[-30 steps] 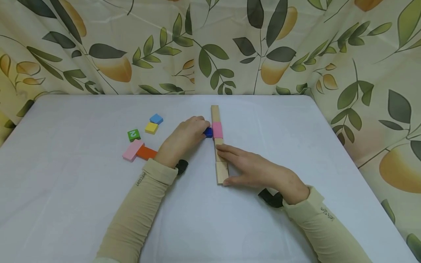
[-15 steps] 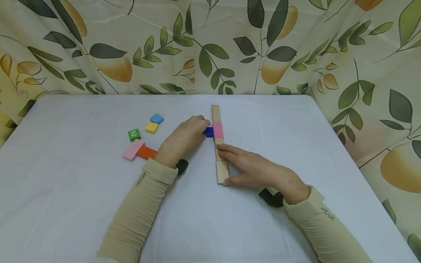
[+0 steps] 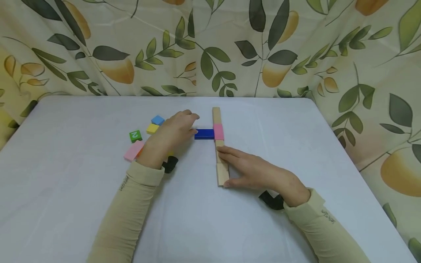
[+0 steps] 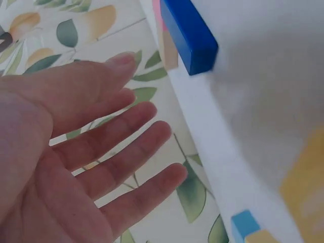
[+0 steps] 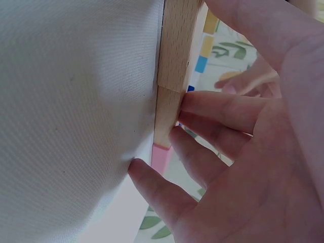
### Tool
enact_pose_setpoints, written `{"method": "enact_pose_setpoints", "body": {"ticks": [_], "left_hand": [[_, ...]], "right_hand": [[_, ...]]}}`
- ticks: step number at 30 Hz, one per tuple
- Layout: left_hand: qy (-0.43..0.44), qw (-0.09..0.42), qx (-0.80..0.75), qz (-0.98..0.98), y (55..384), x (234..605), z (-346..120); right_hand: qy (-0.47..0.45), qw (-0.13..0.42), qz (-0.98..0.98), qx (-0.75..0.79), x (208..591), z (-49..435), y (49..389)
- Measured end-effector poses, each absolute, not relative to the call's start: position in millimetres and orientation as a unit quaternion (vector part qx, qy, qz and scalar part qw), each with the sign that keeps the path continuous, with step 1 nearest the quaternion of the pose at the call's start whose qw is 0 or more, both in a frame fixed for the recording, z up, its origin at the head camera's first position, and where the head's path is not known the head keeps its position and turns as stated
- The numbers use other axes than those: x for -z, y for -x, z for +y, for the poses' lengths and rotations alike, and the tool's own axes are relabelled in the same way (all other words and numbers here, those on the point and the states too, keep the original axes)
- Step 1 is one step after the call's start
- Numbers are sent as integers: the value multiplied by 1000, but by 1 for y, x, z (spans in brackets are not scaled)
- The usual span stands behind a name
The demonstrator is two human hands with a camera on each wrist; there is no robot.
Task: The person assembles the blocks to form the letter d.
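A dark blue block (image 3: pixel 204 134) lies crosswise, its right end against a pink block (image 3: pixel 218 131). That pink block sits in a straight row of plain wooden blocks (image 3: pixel 222 174) running away from me. My left hand (image 3: pixel 169 133) hovers just left of the blue block, holding nothing; in the left wrist view its fingers (image 4: pixel 134 144) are extended and spread, apart from the block. My right hand (image 3: pixel 254 170) rests along the right side of the row, fingertips on a wooden block and thumb by the near end. In the right wrist view its fingers (image 5: pixel 217 109) touch the wood.
Left of the row lie a light blue block (image 3: pixel 158 119), a yellow block (image 3: pixel 152 128), a green block with a numeral (image 3: pixel 135 136) and a light pink block (image 3: pixel 133 151). My left forearm mostly hides an orange block. A patterned curtain (image 3: pixel 246 47) hangs behind the white table (image 3: pixel 263 233).
The dark blue block moved slightly right against the pink block. My left hand then let go of it and drew back left, over the loose blocks. The right hand stayed put.
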State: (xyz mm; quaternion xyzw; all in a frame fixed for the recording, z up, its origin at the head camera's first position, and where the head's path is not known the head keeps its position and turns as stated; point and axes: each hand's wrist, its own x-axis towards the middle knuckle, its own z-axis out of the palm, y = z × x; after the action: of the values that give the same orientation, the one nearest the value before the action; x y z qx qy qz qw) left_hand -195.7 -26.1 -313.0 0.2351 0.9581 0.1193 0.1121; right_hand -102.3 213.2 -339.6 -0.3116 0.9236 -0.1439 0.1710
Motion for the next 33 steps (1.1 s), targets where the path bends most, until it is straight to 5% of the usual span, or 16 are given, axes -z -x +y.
{"method": "enact_pose_setpoints", "body": {"ticks": [33], "left_hand": [[-232, 180, -125, 948, 158, 321, -85]], "right_hand": [[308, 171, 924, 148, 340, 213, 101]]}}
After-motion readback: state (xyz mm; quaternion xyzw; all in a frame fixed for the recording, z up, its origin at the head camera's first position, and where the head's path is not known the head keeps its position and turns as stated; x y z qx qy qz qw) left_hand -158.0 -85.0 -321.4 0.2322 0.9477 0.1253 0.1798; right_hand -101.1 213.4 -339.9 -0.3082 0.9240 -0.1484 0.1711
